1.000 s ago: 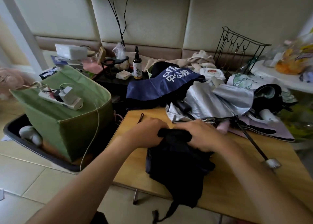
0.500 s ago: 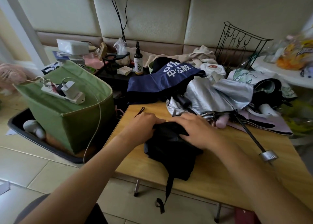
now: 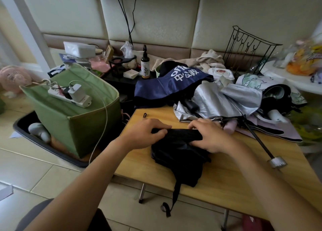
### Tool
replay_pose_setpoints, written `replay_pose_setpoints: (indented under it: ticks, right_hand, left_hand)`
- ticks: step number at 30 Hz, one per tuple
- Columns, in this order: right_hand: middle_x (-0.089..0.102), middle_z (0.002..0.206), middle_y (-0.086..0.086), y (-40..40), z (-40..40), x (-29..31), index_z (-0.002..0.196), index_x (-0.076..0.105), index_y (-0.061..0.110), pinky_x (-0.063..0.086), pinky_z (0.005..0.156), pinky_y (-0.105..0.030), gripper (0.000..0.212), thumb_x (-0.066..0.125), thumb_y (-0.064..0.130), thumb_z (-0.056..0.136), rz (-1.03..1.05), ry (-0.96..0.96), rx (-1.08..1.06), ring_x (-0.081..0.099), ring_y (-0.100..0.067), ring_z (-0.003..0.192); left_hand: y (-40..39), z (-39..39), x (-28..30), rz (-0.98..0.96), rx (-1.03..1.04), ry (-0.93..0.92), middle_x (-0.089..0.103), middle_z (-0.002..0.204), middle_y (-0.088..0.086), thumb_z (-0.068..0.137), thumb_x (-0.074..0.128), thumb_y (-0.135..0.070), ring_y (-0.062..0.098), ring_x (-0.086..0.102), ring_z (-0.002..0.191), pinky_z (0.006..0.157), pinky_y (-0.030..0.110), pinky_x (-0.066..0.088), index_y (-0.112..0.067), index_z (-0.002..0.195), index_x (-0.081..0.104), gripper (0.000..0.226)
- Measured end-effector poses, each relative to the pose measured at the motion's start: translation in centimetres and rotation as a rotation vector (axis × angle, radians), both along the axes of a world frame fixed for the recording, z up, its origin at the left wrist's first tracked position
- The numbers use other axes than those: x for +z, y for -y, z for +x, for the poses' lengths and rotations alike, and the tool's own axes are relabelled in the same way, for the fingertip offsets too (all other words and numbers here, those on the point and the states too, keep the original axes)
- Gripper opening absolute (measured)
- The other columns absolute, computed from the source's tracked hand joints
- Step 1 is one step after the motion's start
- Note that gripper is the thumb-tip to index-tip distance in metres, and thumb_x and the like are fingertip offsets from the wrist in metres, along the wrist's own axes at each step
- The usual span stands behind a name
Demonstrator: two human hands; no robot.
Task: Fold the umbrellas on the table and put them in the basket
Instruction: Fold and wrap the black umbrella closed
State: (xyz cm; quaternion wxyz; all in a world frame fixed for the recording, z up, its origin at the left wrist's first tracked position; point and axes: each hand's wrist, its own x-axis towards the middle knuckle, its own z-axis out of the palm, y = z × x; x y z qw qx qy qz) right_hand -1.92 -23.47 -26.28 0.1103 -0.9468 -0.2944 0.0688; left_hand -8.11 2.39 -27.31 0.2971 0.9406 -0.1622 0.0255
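The wooden bench (image 3: 226,175) carries a black umbrella (image 3: 181,161) near its front edge, and silver (image 3: 217,100), navy (image 3: 165,86) and lilac (image 3: 278,131) umbrellas heaped along the back.

Power strip (image 3: 69,96), pump bottle (image 3: 145,67), wire rack (image 3: 247,47).

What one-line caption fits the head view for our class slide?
Both hands, left hand and right hand, grip a black umbrella on the wooden table.

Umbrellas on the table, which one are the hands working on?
The black umbrella at the near edge; both hands grip it. The silver umbrella and navy umbrella lie untouched behind.
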Motion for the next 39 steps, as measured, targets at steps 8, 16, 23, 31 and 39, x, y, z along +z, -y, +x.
replay_pose_setpoints:
  ticks: [8, 16, 23, 31, 39]
  right_hand:
    - [0.049, 0.115, 0.000, -1.8, -3.0, -1.3, 0.122, 0.054, 0.022, 0.046, 0.089, -0.044, 0.050, 0.078, 0.029, 0.078, -0.074, 0.390, -0.039, 0.048, -0.027, 0.113]
    - [0.040, 0.124, 0.012, 0.5, -2.6, 1.9, 0.123, 0.055, 0.042, 0.028, 0.100, -0.034, 0.041, 0.068, 0.059, 0.088, 0.064, 0.072, -0.026, 0.031, -0.011, 0.125]
    - [0.049, 0.123, 0.009, -0.7, -2.4, 1.6, 0.118, 0.049, 0.027, 0.042, 0.089, -0.035, 0.041, 0.075, 0.042, 0.089, 0.046, 0.046, -0.021, 0.048, -0.015, 0.117]
    - [0.047, 0.111, 0.006, -1.2, -3.1, 0.0, 0.111, 0.050, 0.025, 0.044, 0.088, -0.036, 0.041, 0.077, 0.038, 0.082, 0.018, 0.344, 0.015, 0.049, -0.019, 0.108]
    - [0.036, 0.103, 0.005, -0.9, -3.7, -0.5, 0.101, 0.064, 0.019, 0.043, 0.086, -0.034, 0.031, 0.077, 0.040, 0.082, -0.011, 0.409, 0.017, 0.045, -0.021, 0.103]
  left_hand:
    - [0.3, 1.2, 0.2, 0.093, 0.103, -0.020, 0.068, 0.107, -0.013, 0.088, 0.076, -0.021, 0.009, 0.060, 0.102, 0.085, 0.023, 0.044, -0.027, 0.118, 0.072, 0.031]
    - [1.6, 0.3, -0.3, 0.207, 0.138, 0.083, 0.052, 0.103, -0.009, 0.082, 0.075, -0.020, 0.017, 0.053, 0.097, 0.081, 0.039, 0.045, -0.030, 0.100, 0.053, 0.031]
    - [1.5, -0.9, -1.7, 0.256, 0.169, 0.169, 0.054, 0.119, -0.005, 0.091, 0.069, -0.035, 0.019, 0.052, 0.112, 0.096, 0.038, 0.043, -0.030, 0.124, 0.054, 0.037]
    - [0.9, -1.1, -0.6, 0.375, 0.222, 0.068, 0.056, 0.108, -0.006, 0.091, 0.041, -0.077, 0.016, 0.052, 0.106, 0.090, 0.036, 0.044, -0.024, 0.115, 0.064, 0.063]
    - [-0.1, -0.4, 0.1, 0.537, 0.177, -0.018, 0.053, 0.111, -0.009, 0.077, 0.036, -0.090, 0.015, 0.048, 0.106, 0.088, 0.035, 0.044, -0.029, 0.112, 0.057, 0.073]
